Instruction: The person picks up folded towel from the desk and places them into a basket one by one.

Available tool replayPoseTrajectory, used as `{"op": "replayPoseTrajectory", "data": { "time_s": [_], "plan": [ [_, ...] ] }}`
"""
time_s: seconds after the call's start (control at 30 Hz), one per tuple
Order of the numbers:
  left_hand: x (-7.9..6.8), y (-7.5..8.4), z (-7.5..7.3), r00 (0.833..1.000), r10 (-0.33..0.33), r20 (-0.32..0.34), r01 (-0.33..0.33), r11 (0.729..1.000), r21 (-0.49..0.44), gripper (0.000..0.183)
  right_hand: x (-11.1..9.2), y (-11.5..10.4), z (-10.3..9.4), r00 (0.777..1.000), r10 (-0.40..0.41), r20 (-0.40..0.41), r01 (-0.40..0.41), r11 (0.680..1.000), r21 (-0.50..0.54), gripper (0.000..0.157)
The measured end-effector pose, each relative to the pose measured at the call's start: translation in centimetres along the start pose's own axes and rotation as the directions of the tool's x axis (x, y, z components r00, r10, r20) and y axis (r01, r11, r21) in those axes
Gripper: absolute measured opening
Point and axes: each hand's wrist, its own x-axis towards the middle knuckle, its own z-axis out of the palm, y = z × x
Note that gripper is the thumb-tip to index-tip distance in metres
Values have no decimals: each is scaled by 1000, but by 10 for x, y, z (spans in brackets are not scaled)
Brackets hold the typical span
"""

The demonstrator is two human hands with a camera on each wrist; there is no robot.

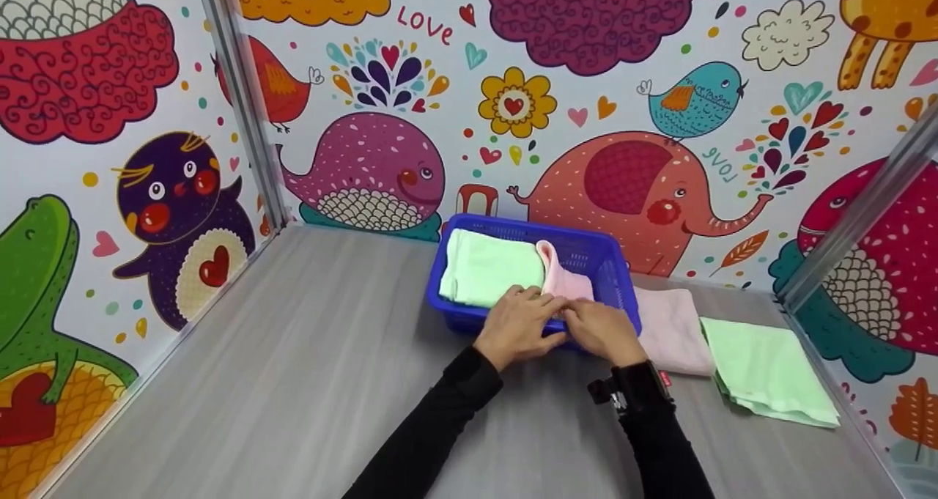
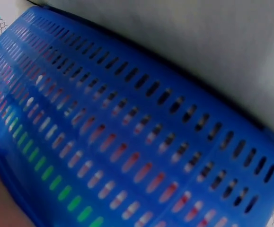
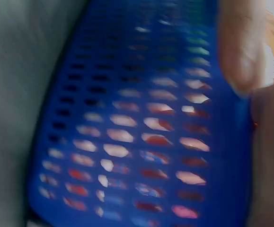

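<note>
A blue slotted basket (image 1: 615,264) stands on the grey table, near the back wall. Inside it lie a folded light green towel (image 1: 487,268) on the left and a pink towel (image 1: 560,275) beside it. Both hands meet at the basket's near rim over the near end of the pink towel. My left hand (image 1: 546,306) reaches in from the left and my right hand (image 1: 579,312) from the right, each with fingers curled onto the pink cloth. The left wrist view is filled by the basket wall (image 2: 127,132). In the right wrist view, a blurred finger (image 3: 241,52) hangs over the basket wall (image 3: 127,137).
Right of the basket, a folded pink towel (image 1: 670,327) lies flat on the table, with a folded light green towel (image 1: 769,371) beside it near the right wall. Cartoon-patterned walls close in the table (image 1: 293,382) on three sides.
</note>
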Motion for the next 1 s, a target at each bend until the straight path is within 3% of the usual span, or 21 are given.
{"op": "replayPoseTrajectory", "data": {
  "time_s": [0.2,0.3,0.47,0.7,0.87,0.93,1.0],
  "plan": [
    [-1,5,2,999,23,-46,-24,999,-37,62,-2,-3,-6,972,146,183,-141,989,-40,53],
    [-1,5,1,999,30,-45,-31,999,-21,56,-2,-4,-10,960,177,219,-170,984,-52,55],
    [-1,5,2,999,45,-11,-45,999,8,46,-3,-6,-8,959,195,205,-184,980,-72,54],
    [-4,1,-1,999,35,22,-34,999,-15,49,-2,-6,0,983,160,94,-155,986,-59,49],
    [-9,-11,-5,998,7,61,-4,999,-37,57,-3,7,-5,996,75,-40,-71,994,86,41],
    [-12,-19,-8,997,-12,80,16,999,-47,59,-7,20,-13,989,75,-130,-51,983,177,38],
    [-16,-28,-11,995,-34,95,39,998,-54,60,-12,38,-23,964,118,-238,-51,962,270,37]
  ]
}}
